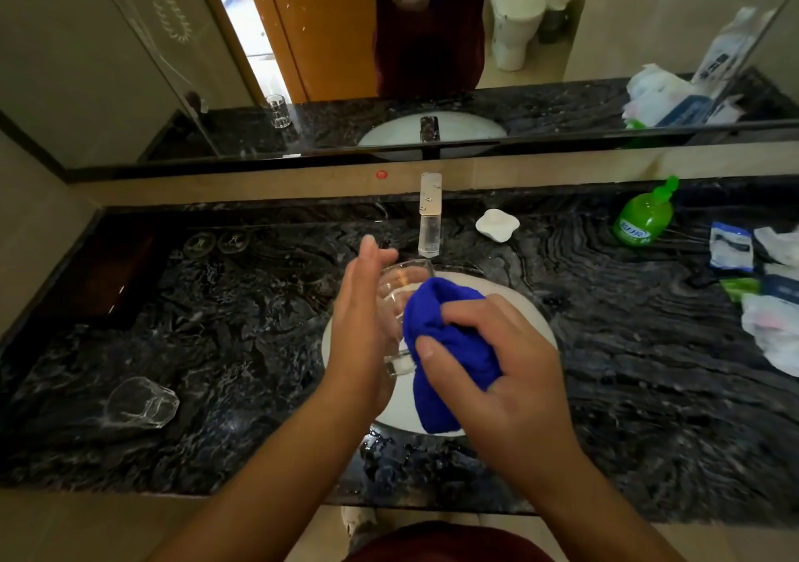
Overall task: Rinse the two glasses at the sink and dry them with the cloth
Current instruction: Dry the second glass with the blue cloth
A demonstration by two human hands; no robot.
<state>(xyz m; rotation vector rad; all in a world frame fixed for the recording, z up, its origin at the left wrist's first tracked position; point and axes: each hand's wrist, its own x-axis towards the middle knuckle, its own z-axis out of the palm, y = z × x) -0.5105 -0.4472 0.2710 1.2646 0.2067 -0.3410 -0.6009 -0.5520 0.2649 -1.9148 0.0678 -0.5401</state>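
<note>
- Head view looks down on the white sink (536, 324), which I use as the landmark for everything else.
- Above the sink, my left hand (363, 328) cradles a clear glass (400, 298); its fingers (372, 259) are straight and pressed together along the glass's left side.
- My right hand (501, 371) grips the blue cloth (449, 336), fingers curled round it, thumb lying across the fold; the cloth is pressed against the right side of the glass.
- A tail of the cloth hangs down toward the sink's near rim.
- The second glass (142, 401) lies tipped on its side on the dark marble bench (242, 345), well to the left of the sink and apart from my hands.
- Behind the sink stands the chrome tap (430, 215), with a white soap dish (497, 225) just to its right.
- Farther right of the sink sit a green pump bottle (645, 215) and a heap of plastic packets (761, 289).
- Behind the sink to the left, two small round glass coasters (216, 242) rest near the wall.
- A mirror (129, 64) runs along the wall behind the tap.
</note>
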